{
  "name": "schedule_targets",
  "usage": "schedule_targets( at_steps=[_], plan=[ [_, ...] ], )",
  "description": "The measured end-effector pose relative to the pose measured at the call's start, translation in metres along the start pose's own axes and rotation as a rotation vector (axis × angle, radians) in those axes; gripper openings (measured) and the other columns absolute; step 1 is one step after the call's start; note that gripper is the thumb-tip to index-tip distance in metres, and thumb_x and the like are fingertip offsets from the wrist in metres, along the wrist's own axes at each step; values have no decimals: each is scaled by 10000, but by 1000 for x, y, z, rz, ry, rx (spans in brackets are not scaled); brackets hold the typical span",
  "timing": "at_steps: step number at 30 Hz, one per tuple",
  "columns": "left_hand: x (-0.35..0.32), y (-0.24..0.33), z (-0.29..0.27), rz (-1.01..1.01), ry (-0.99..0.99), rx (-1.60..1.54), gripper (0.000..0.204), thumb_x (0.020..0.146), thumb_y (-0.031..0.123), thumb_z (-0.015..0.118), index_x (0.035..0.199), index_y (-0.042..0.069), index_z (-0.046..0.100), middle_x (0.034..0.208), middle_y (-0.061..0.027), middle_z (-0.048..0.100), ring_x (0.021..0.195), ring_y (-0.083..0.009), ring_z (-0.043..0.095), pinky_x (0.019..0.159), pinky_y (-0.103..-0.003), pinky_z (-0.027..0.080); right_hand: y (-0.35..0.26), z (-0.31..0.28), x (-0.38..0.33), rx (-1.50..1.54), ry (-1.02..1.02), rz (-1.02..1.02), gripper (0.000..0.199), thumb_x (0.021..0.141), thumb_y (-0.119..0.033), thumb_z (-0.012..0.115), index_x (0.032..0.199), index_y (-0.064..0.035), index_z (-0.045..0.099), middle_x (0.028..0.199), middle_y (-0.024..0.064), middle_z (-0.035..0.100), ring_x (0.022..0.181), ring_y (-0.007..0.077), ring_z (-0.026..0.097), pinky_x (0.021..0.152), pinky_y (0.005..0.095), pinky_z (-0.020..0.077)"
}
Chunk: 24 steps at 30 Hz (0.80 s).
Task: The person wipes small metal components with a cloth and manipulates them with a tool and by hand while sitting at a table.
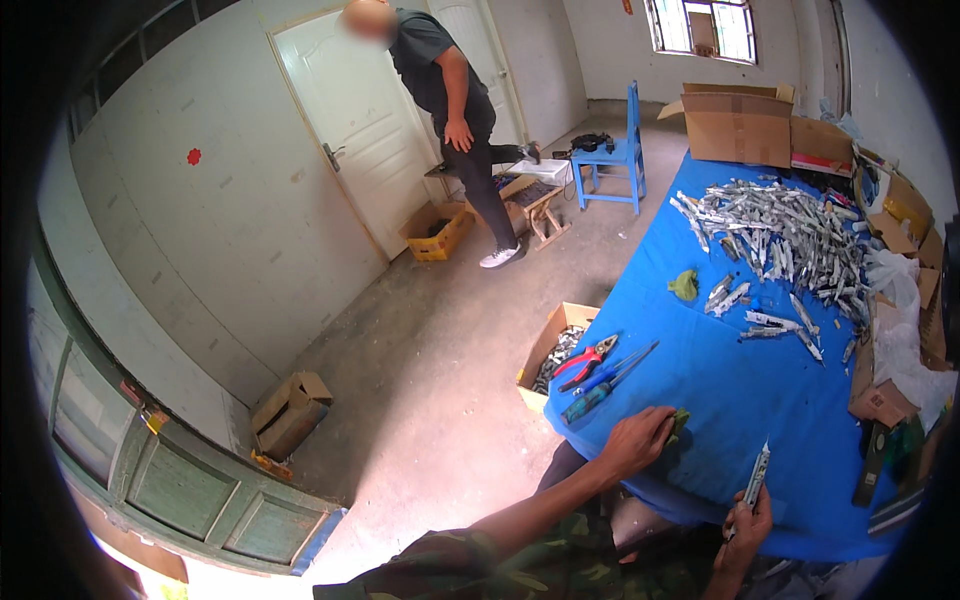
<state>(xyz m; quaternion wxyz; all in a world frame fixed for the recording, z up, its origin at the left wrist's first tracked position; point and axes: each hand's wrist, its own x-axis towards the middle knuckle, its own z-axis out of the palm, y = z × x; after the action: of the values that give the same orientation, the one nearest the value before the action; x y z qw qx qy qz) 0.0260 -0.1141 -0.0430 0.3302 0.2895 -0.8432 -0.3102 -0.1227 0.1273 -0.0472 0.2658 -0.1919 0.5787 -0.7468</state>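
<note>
camouflage clothing [560,565] below, right hand [746,527] grips strip [757,475] lengthwise, tip away, left hand [642,441] pinching green scrap [681,420].

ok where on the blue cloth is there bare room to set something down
The blue cloth looks bare between the hand tools and loose silvery strips, and between the right hand and the dark bar. The far end is crowded with heaped strips, the right edge with cardboard boxes.
</note>
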Motion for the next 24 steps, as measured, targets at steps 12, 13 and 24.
schedule_targets(
  at_steps=[12, 13, 24],
  plan=[
    [8, -17, 9, -203, 90, -212, 309, 1065, 269, 589, 1219, 23, 695, 975, -225, 727, 880, -357, 722, 790, -414, 553, -3, -10, 49, -485, 33, -212, 515, 974, -46, 538, 1481, 45, 517, 1102, 104, 645, 816, 137, 575, 713, 286, 484],
    [8, -17, 9, -203, 97, -207, 307, 1064, 268, 589, 1216, 23, 696, 979, -224, 727, 876, -355, 721, 789, -413, 553, 0, -12, 55, -543, 41, -228, 509, 978, -51, 534, 1477, 48, 521, 1124, 123, 655, 839, 163, 599, 744, 303, 501],
    [3, -18, 13, -271, 133, -251, 295, 1060, 262, 618, 1208, 25, 711, 963, -183, 751, 837, -258, 733, 770, -361, 560, 33, -18, 73, -694, 17, -347, 496, 967, -60, 504, 1435, 99, 536, 1233, 249, 672, 1008, 302, 697, 893, 400, 547]
  ],
)
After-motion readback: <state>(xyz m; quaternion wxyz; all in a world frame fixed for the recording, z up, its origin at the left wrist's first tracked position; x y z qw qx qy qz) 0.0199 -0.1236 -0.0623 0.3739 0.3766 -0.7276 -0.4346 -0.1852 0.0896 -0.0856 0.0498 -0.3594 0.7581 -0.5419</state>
